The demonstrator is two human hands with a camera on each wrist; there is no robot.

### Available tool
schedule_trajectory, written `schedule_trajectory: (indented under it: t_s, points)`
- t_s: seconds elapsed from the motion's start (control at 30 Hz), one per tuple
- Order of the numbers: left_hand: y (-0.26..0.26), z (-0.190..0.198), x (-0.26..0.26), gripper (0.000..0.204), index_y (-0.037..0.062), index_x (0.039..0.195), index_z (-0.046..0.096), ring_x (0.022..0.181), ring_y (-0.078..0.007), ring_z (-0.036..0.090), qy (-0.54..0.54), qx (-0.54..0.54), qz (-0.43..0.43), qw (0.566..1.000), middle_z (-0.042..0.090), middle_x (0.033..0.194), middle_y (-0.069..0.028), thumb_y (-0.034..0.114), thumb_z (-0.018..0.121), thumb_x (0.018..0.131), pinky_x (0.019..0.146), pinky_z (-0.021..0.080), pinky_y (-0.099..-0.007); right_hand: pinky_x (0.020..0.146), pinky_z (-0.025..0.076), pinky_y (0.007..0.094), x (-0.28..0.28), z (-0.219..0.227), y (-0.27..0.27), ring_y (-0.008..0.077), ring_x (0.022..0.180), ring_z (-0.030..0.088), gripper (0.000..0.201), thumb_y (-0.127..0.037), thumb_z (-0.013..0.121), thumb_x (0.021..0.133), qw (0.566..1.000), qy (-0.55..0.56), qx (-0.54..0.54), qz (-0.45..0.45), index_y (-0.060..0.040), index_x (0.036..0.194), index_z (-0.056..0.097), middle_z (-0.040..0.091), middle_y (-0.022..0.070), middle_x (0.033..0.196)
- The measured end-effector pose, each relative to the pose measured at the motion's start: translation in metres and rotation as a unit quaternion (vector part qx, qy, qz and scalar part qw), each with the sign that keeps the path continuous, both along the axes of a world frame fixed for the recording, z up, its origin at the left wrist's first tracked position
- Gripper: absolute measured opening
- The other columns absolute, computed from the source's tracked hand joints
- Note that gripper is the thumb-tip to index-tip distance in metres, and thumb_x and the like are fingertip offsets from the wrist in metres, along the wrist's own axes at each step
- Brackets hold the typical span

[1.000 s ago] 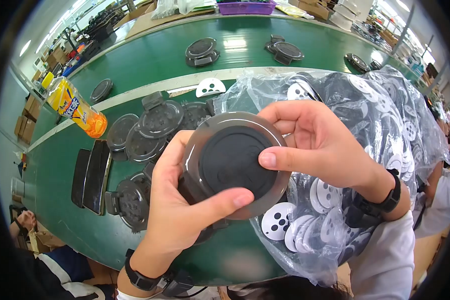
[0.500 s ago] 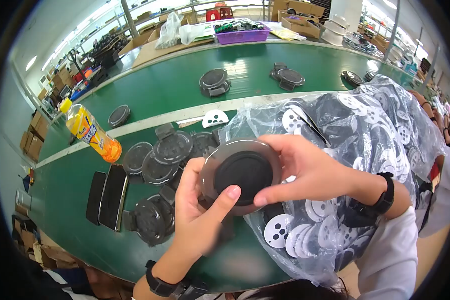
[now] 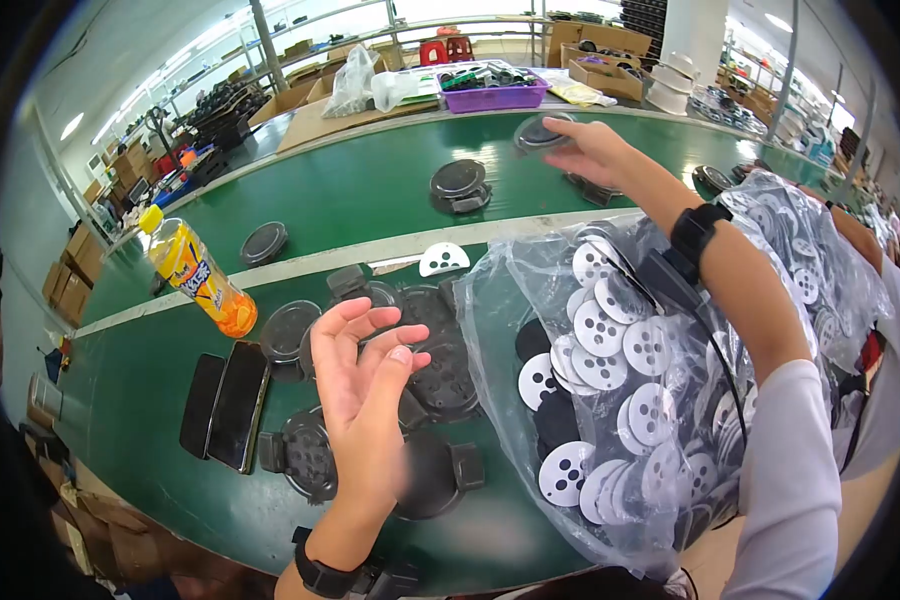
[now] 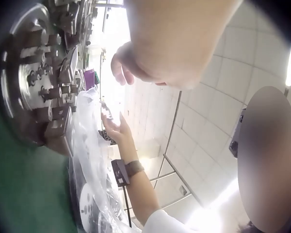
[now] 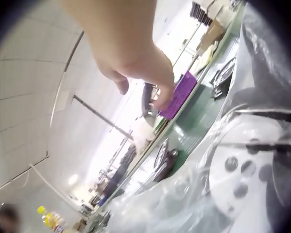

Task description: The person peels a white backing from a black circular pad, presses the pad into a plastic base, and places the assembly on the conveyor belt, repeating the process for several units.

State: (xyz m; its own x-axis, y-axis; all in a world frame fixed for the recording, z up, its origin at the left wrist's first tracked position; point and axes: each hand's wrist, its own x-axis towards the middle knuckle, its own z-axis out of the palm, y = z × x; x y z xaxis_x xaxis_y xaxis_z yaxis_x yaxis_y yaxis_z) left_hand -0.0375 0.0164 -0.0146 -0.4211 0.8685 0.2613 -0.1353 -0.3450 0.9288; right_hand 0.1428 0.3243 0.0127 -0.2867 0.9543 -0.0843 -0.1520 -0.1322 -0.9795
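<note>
My right hand [image 3: 602, 158] reaches far out over the green surface. It pinches a round smoky plastic cover [image 3: 538, 134] by the edge; in the right wrist view that cover [image 5: 147, 100] shows edge-on between thumb and fingers. Holding nothing, my left hand [image 3: 362, 385] hovers with loosely bent fingers above the near bench. Around and beneath it lie several dark round plastic housings [image 3: 308, 455] with side tabs. In the left wrist view one housing [image 4: 19, 92] shows pegs on its inner face.
A clear plastic bag [image 3: 500, 330] full of white discs [image 3: 600, 328] with holes covers the right side. An orange drink bottle [image 3: 198, 275] and two dark phones [image 3: 238, 405] are at left. More housings [image 3: 460, 185] and a purple basket [image 3: 495, 95] stand beyond the pale strip.
Both hands held the round cover together over the near bench. The left hand has let go; the right has carried the cover forward to the far green surface. The head view has tilted up.
</note>
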Motion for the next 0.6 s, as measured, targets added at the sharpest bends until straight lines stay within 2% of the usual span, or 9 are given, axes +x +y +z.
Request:
schedule_trajectory:
  t_s: [0.03,0.1,0.13,0.23,0.27,0.4,0.5,0.57,0.6]
  points:
    - [0.001,0.0,0.0,0.04,0.0045,0.121,0.036,0.098,-0.0214,0.053,0.0,-0.001,0.001,1.0,0.045,0.112,-0.0122,0.005,0.048,0.083,0.082,0.045,-0.0337,0.079,0.05,0.0296,0.003,-0.003,0.005,0.019,0.093,0.057,0.035,-0.013,0.069,0.078,1.0,0.0,-0.001,0.001,0.0014,0.107,0.056,0.058,0.0136,0.102]
    - [0.001,0.001,0.001,0.033,0.0031,0.116,0.041,0.095,-0.0195,0.054,0.0,0.002,0.013,1.0,0.046,0.109,-0.0116,0.005,0.048,0.084,0.08,0.045,-0.0324,0.082,0.048,0.0317,0.007,-0.007,0.007,0.0221,0.101,0.054,0.044,-0.019,0.069,0.078,0.967,-0.216,-0.024,-0.132,0.0017,0.114,0.053,0.056,0.0136,0.108]
    - [0.002,0.0,-0.001,0.033,0.0031,0.116,0.041,0.095,-0.0195,0.054,-0.004,-0.001,0.017,1.0,0.046,0.109,-0.0116,0.005,0.048,0.084,0.08,0.045,-0.0324,0.082,0.048,0.0317,0.01,-0.007,0.003,0.0221,0.101,0.054,0.044,-0.019,0.069,0.078,0.967,-0.22,-0.025,-0.128,0.0017,0.114,0.053,0.056,0.0136,0.108]
    - [0.004,0.002,-0.01,0.023,0.0025,0.108,0.046,0.088,-0.0157,0.054,0.024,0.02,0.026,0.999,0.049,0.1,-0.0079,0.005,0.047,0.084,0.076,0.045,-0.0293,0.08,0.046,0.0311,0.023,-0.007,-0.011,0.0188,0.101,0.053,0.042,-0.019,0.065,0.079,0.925,-0.349,0.115,0.092,-0.0012,0.115,0.054,0.056,0.0109,0.108]
    - [0.004,0.003,-0.014,0.023,0.0025,0.108,0.046,0.088,-0.0157,0.054,0.021,0.014,0.031,0.999,0.049,0.1,-0.0079,0.005,0.047,0.084,0.076,0.045,-0.0293,0.08,0.046,0.0311,0.021,-0.01,-0.015,0.0188,0.101,0.053,0.042,-0.019,0.065,0.079,0.924,-0.352,0.111,0.1,-0.0012,0.115,0.054,0.056,0.0109,0.108]
    - [0.006,0.007,-0.026,0.018,0.0031,0.103,0.049,0.082,-0.0123,0.054,0.044,0.013,0.07,0.997,0.051,0.093,-0.0048,0.006,0.047,0.085,0.072,0.045,-0.0269,0.073,0.048,0.0279,-0.007,0.001,-0.074,0.0147,0.08,0.06,0.029,-0.015,0.063,0.078,0.83,-0.349,0.353,0.255,0.0003,0.103,0.06,0.062,0.0075,0.095]
    - [0.006,0.006,-0.032,0.018,0.0035,0.102,0.049,0.081,-0.0121,0.053,0.046,0.018,0.089,0.995,0.051,0.092,-0.0045,0.007,0.048,0.085,0.071,0.044,-0.0263,0.069,0.048,0.0288,-0.044,-0.008,-0.112,0.016,0.075,0.061,0.022,-0.013,0.061,0.079,0.802,-0.317,0.405,0.302,0.0006,0.097,0.062,0.064,0.0072,0.088]
    - [0.006,0.004,-0.034,0.018,0.0035,0.102,0.049,0.081,-0.0121,0.053,0.045,0.015,0.08,0.996,0.051,0.093,-0.0046,0.007,0.048,0.085,0.072,0.044,-0.0265,0.074,0.049,0.0335,-0.069,-0.013,-0.125,0.021,0.082,0.063,0.02,-0.013,0.059,0.077,0.741,-0.345,0.492,0.299,-0.001,0.091,0.065,0.066,0.0115,0.087]
    - [0.006,0.003,-0.035,0.018,0.0035,0.103,0.049,0.08,-0.0121,0.053,0.043,0.014,0.07,0.996,0.051,0.093,-0.0048,0.007,0.048,0.085,0.072,0.044,-0.0267,0.074,0.049,0.0335,-0.068,-0.015,-0.127,0.021,0.082,0.063,0.02,-0.013,0.059,0.077,0.743,-0.344,0.49,0.3,-0.001,0.091,0.065,0.066,0.0115,0.087]
